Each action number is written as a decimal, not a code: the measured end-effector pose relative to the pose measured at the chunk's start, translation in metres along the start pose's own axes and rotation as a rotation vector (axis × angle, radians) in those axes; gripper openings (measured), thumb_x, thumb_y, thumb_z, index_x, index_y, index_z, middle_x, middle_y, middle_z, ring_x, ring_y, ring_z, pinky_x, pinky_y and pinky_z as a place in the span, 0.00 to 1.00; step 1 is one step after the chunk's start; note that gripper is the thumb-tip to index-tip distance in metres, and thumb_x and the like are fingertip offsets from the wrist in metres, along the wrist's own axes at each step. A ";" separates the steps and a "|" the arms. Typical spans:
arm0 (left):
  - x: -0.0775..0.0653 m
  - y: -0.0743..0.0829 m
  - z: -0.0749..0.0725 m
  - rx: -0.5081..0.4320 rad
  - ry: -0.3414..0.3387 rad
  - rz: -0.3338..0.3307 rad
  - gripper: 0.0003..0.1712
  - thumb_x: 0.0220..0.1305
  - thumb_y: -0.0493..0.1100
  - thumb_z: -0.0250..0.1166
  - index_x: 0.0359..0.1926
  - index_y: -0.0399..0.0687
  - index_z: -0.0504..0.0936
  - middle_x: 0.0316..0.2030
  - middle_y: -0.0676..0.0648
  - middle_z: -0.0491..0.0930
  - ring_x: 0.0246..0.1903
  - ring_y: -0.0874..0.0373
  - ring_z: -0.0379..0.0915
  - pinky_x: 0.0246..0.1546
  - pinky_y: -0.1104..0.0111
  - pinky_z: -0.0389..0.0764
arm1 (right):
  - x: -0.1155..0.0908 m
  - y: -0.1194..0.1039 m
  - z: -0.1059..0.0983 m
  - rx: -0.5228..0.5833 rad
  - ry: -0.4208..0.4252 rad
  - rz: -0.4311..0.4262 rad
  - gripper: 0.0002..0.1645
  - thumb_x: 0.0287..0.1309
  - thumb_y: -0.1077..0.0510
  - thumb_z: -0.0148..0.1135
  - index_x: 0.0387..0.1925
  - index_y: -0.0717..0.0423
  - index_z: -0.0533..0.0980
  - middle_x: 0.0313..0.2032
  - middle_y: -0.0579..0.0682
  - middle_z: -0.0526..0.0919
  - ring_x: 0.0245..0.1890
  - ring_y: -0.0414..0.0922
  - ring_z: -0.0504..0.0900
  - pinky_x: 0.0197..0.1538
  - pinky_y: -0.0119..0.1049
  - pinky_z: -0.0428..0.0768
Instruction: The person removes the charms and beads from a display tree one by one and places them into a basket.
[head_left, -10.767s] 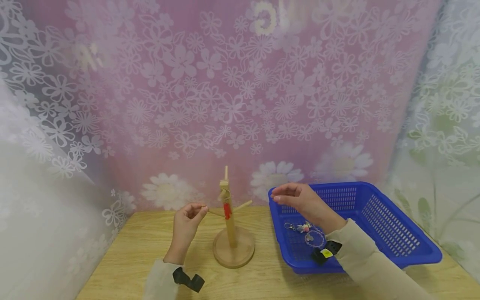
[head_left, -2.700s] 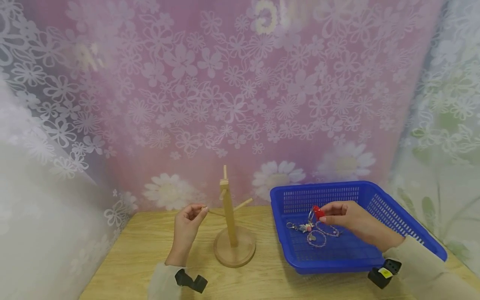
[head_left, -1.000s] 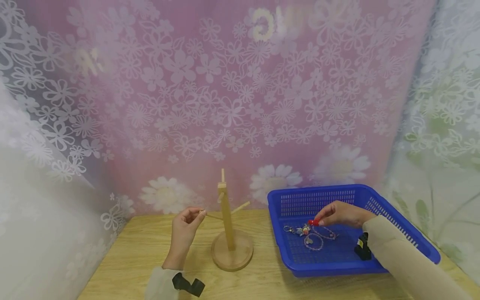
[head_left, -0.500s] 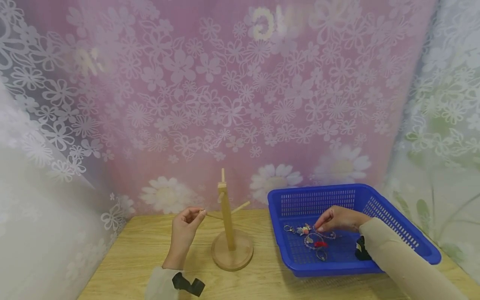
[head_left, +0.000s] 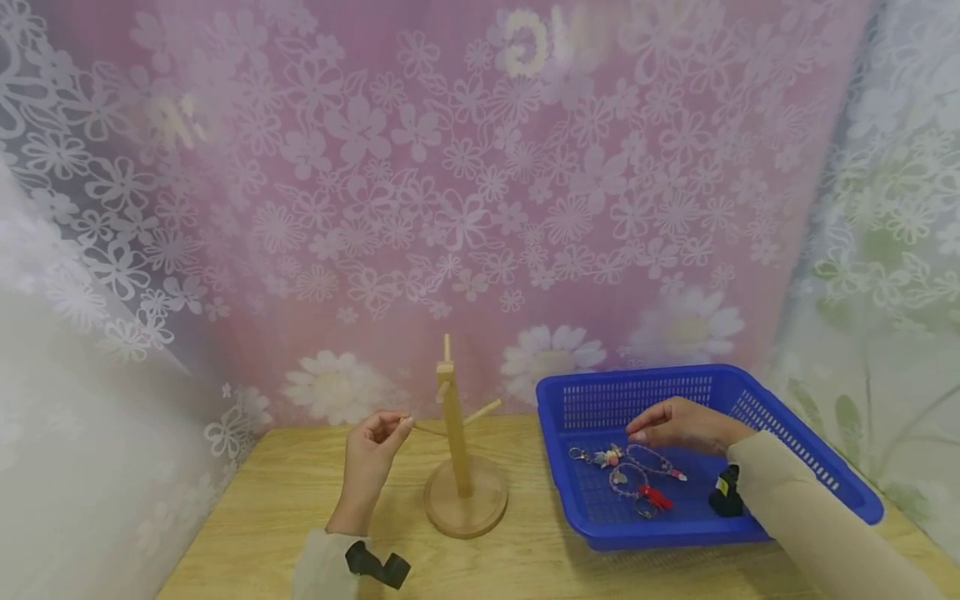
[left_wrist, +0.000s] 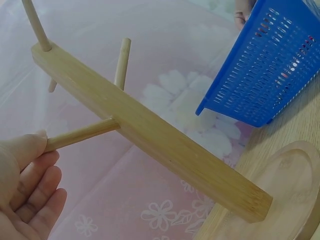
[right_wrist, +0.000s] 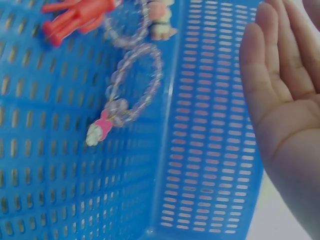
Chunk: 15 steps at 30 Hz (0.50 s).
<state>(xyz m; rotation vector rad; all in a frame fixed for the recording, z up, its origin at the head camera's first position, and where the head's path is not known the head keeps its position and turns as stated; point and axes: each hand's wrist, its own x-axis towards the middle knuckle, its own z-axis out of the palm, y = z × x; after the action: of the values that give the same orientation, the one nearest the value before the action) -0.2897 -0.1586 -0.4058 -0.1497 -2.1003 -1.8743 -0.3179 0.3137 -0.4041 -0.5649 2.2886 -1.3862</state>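
My left hand (head_left: 371, 454) pinches the tip of a side peg (left_wrist: 82, 136) on a wooden peg stand (head_left: 456, 442) with a round base. Its pegs carry nothing. Over the blue basket (head_left: 660, 537) hovers my right hand (head_left: 686, 429), fingers nearly straight and holding nothing. Below it, on the basket floor, lies a red figure keychain (head_left: 656, 497) beside a beaded bracelet (head_left: 611, 481). In the right wrist view, another bracelet of clear beads (right_wrist: 156, 75) has a pink and white charm (right_wrist: 102, 125). A small doll keychain (head_left: 611, 456) with a metal clasp lies farther left.
The stand and basket share a light wooden table (head_left: 247, 517), basket to the right. Behind them hangs a pink flowered curtain (head_left: 465, 208). A black wrist camera (head_left: 378, 565) sits on the left sleeve, another on the right.
The red figure keychain hung on the stand first, then was in my right hand over the basket. Now it lies released inside, and that hand has risen slightly. My left hand stays on the peg.
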 end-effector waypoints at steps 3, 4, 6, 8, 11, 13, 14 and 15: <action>0.004 -0.004 -0.002 0.034 -0.014 0.016 0.14 0.58 0.41 0.68 0.40 0.34 0.82 0.29 0.47 0.81 0.30 0.59 0.76 0.33 0.72 0.77 | -0.001 -0.006 -0.003 0.022 0.028 -0.021 0.22 0.66 0.56 0.55 0.54 0.68 0.73 0.52 0.59 0.79 0.53 0.51 0.77 0.54 0.50 0.76; 0.005 -0.004 -0.004 0.051 -0.026 0.025 0.15 0.58 0.42 0.68 0.41 0.34 0.82 0.29 0.47 0.81 0.30 0.58 0.76 0.33 0.72 0.77 | -0.002 -0.008 -0.003 0.029 0.044 -0.020 0.22 0.67 0.55 0.54 0.55 0.68 0.72 0.53 0.60 0.78 0.54 0.51 0.77 0.55 0.50 0.75; 0.008 -0.003 -0.006 0.078 -0.057 0.039 0.14 0.59 0.43 0.68 0.40 0.36 0.82 0.30 0.48 0.81 0.31 0.57 0.76 0.34 0.71 0.77 | -0.004 -0.013 -0.005 0.013 0.076 -0.024 0.23 0.67 0.54 0.53 0.56 0.68 0.71 0.55 0.62 0.76 0.54 0.51 0.77 0.55 0.49 0.76; 0.010 -0.001 -0.010 0.106 -0.100 0.044 0.13 0.59 0.44 0.68 0.40 0.39 0.83 0.31 0.48 0.81 0.33 0.57 0.76 0.36 0.70 0.77 | -0.009 -0.018 -0.007 -0.011 0.113 -0.030 0.24 0.68 0.53 0.52 0.57 0.68 0.70 0.56 0.65 0.74 0.55 0.53 0.76 0.55 0.48 0.76; 0.013 0.002 -0.015 0.153 -0.179 0.048 0.13 0.60 0.46 0.67 0.42 0.43 0.83 0.35 0.45 0.82 0.37 0.55 0.78 0.40 0.67 0.78 | -0.017 -0.024 -0.010 -0.067 0.183 -0.041 0.25 0.68 0.52 0.51 0.56 0.68 0.70 0.56 0.68 0.73 0.54 0.53 0.77 0.53 0.45 0.77; 0.015 0.005 -0.020 0.182 -0.230 0.048 0.15 0.60 0.48 0.66 0.44 0.45 0.83 0.39 0.44 0.83 0.41 0.53 0.79 0.44 0.64 0.78 | -0.023 -0.028 -0.013 -0.097 0.238 -0.040 0.25 0.68 0.50 0.52 0.55 0.67 0.71 0.55 0.67 0.74 0.52 0.48 0.78 0.51 0.41 0.78; 0.016 0.006 -0.023 0.198 -0.253 0.052 0.16 0.61 0.48 0.65 0.46 0.45 0.83 0.41 0.43 0.83 0.43 0.51 0.79 0.45 0.61 0.78 | -0.026 -0.030 -0.014 -0.108 0.264 -0.042 0.25 0.68 0.50 0.52 0.55 0.66 0.71 0.54 0.66 0.75 0.51 0.45 0.79 0.51 0.41 0.79; 0.017 0.007 -0.025 0.212 -0.269 0.054 0.17 0.61 0.49 0.65 0.47 0.45 0.83 0.43 0.42 0.83 0.44 0.50 0.78 0.47 0.59 0.78 | -0.028 -0.032 -0.016 -0.126 0.290 -0.043 0.25 0.68 0.49 0.52 0.55 0.66 0.72 0.54 0.65 0.75 0.50 0.42 0.79 0.50 0.39 0.79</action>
<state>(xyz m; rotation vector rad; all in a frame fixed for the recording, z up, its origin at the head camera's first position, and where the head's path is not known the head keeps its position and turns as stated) -0.2996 -0.1847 -0.3915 -0.4254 -2.4298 -1.6644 -0.2986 0.3269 -0.3648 -0.4801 2.6222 -1.4317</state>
